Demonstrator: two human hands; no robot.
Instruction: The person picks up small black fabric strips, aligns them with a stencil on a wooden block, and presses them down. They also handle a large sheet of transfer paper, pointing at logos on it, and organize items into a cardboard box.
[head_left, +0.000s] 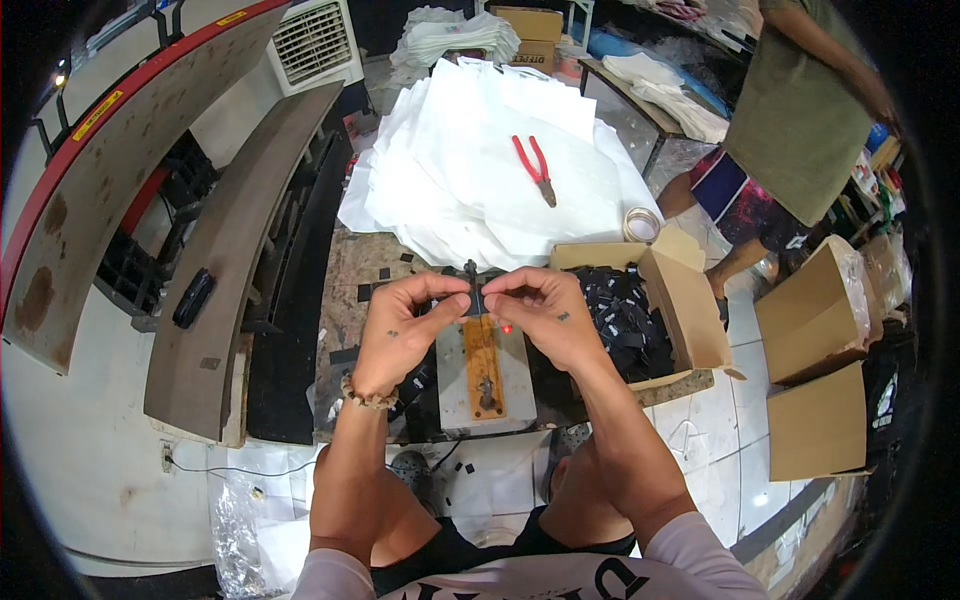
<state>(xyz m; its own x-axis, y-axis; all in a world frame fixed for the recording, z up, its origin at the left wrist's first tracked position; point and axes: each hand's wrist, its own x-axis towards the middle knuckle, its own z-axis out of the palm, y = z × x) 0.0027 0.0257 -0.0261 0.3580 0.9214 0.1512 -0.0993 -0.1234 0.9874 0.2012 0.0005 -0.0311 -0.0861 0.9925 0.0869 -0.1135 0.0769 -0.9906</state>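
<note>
Both hands meet over a small bench device with an orange-brown strip (480, 367) on a pale base (521, 390). Between the fingertips is a small dark piece (477, 301), pinched from the left by my left hand (409, 322) and from the right by my right hand (544, 311). A thin upright dark metal part (470, 268) rises just behind it. Close to my right hand stands an open cardboard box (690, 315) full of small black tags (626, 315). Red-handled pliers (537, 172) lie on a stack of white sheets (450, 180). A red light glows beside my right fingers.
Several black scraps (365, 292) lie on the worn tabletop (341, 262). A roll of tape (642, 224) sits by the box. At left are a large heat press (232, 247) and a black object (194, 298). Another person (795, 112) stands at right, near cardboard boxes (814, 315).
</note>
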